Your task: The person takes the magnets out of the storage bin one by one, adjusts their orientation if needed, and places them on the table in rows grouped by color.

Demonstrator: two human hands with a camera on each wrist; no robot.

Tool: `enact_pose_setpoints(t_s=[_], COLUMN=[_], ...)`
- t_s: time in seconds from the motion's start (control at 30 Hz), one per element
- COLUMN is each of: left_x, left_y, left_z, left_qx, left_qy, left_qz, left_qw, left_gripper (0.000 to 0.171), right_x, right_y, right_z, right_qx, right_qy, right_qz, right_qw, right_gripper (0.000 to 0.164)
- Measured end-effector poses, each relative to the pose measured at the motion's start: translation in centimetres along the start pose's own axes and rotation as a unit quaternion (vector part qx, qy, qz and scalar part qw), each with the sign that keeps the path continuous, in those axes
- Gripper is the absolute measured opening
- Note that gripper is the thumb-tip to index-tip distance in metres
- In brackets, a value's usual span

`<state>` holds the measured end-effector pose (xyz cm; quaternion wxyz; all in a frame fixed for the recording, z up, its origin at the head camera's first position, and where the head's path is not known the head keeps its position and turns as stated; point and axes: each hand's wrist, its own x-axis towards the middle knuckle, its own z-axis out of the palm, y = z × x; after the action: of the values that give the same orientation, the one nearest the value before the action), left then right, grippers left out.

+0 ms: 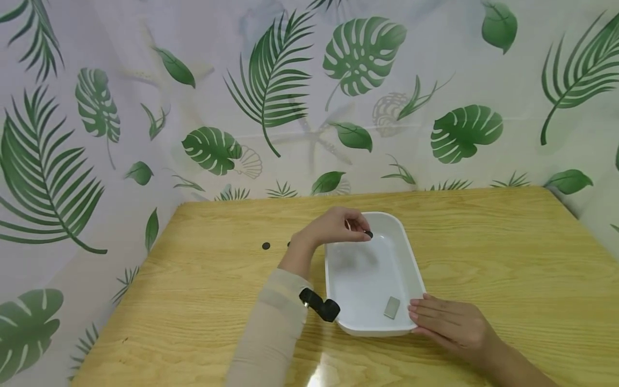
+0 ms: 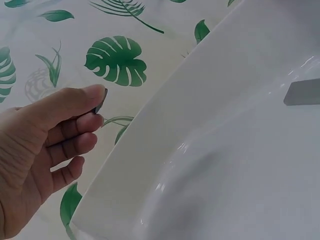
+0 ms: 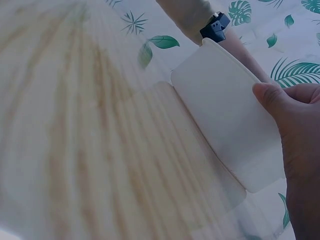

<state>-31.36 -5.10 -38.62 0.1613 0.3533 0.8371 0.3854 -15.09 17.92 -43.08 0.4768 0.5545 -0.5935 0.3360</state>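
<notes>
My left hand is over the far end of a white tray, pinching a small black disc between thumb and index finger. In the left wrist view the disc appears edge-on, and the other fingers curl loosely beneath it. At the tray's near right corner, my right hand grips the rim, its thumb against the outer wall. A flat grey rectangular piece lies on the tray floor close to that hand.
On the wooden table, left of the tray, lies another black disc. Beside it, one more dark piece is partly hidden by my left wrist. A leaf-patterned cloth rises behind the table and along its left side.
</notes>
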Motion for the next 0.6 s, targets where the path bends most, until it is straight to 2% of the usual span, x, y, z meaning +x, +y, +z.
enact_pose_setpoints(t_s=[0.13,0.37,0.6], left_x=[-0.5,-2.2,-3.5], left_y=[0.0,-0.7,-1.4], left_z=[-0.7,-1.9,-2.8], left_qx=[0.007,0.013,0.017], left_qy=[-0.002,0.014,0.024], left_qz=[-0.007,-0.032,-0.028], left_qw=[0.9999,0.9993,0.9992], left_gripper=[0.018,0.018,0.017], right_x=[0.1,0.3,0.5], right_y=[0.0,0.3,0.4], right_z=[-0.1,-0.1,-0.3], right_qx=[-0.002,0.004,-0.002], right_qy=[0.003,0.004,0.004], right_qz=[0.002,-0.002,0.000], right_qw=[1.000,1.000,1.000], right_gripper=[0.021,0.021,0.021])
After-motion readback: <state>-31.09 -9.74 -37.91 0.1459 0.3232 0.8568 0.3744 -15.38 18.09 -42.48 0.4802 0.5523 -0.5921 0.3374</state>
